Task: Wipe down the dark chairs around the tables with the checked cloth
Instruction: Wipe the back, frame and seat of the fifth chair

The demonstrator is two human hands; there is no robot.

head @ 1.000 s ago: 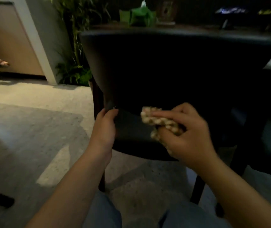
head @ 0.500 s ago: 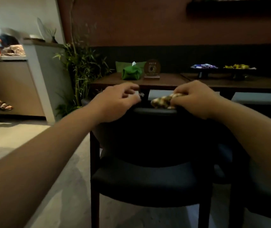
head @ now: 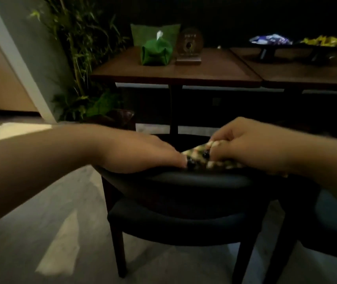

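A dark chair (head: 175,222) stands in front of me, facing a brown table (head: 173,72). Its curved top rail (head: 204,178) runs under both my hands. My right hand (head: 243,144) is closed on the bunched checked cloth (head: 200,158) and presses it onto the rail. My left hand (head: 141,152) lies flat on the rail just left of the cloth, its fingertips touching the cloth's edge. Most of the cloth is hidden under my right hand.
A green tissue holder (head: 156,51) and a small round sign (head: 189,46) sit on the table. A second table (head: 306,72) at right carries dishes of wrapped snacks (head: 272,39). Leafy plants (head: 81,58) stand at left beside a counter. Another dark chair (head: 331,218) is at right.
My hands rose from the chair's seat edge to its top rail with the cloth. Since half a second ago my left hand has flattened on the rail and the view has tilted down.
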